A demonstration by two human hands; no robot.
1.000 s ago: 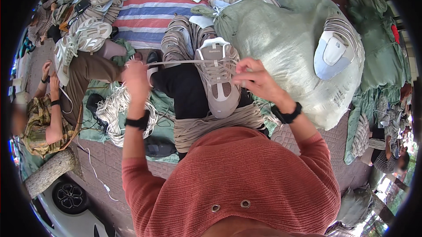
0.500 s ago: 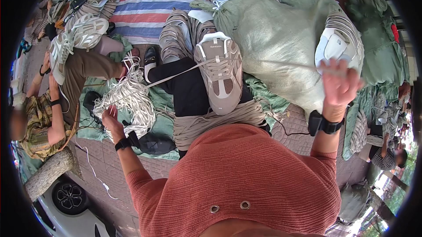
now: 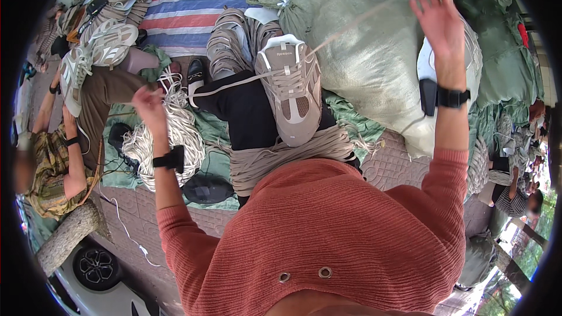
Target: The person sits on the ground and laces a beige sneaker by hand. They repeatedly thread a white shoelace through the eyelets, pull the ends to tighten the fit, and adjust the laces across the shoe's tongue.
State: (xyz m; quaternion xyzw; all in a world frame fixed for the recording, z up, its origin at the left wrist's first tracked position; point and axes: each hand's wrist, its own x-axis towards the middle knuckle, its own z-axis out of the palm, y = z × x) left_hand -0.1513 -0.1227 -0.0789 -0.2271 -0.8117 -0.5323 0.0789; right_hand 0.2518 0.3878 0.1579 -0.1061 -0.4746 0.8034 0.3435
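A beige-grey sneaker [image 3: 290,105] rests across my lap, its toe toward me, with a flat shoelace [image 3: 351,24] threaded through its upper eyelets. One end of the lace stretches up and right to my right hand [image 3: 440,20], raised above the pale green sack; the fingers hold the lace, though the grip itself is blurred. The lace's other end lies slack over my dark trouser leg, curling down near the knee. My left hand [image 3: 151,108], slightly blurred, is lifted over the heap of white laces [image 3: 167,140], fingers apart and nothing visible in them.
A bundle of beige laces [image 3: 281,158] lies across my lap. Stacked sneakers [image 3: 228,43] stand beyond my knees, before a striped sheet [image 3: 187,5]. The bulging sack [image 3: 363,52] fills the right side. At left, another person sits with sneakers [image 3: 76,76] on a knee.
My right hand has risen, drawing its lace end upward. My left hand has moved up, and the lace that ran taut to it now hangs loose over my leg.
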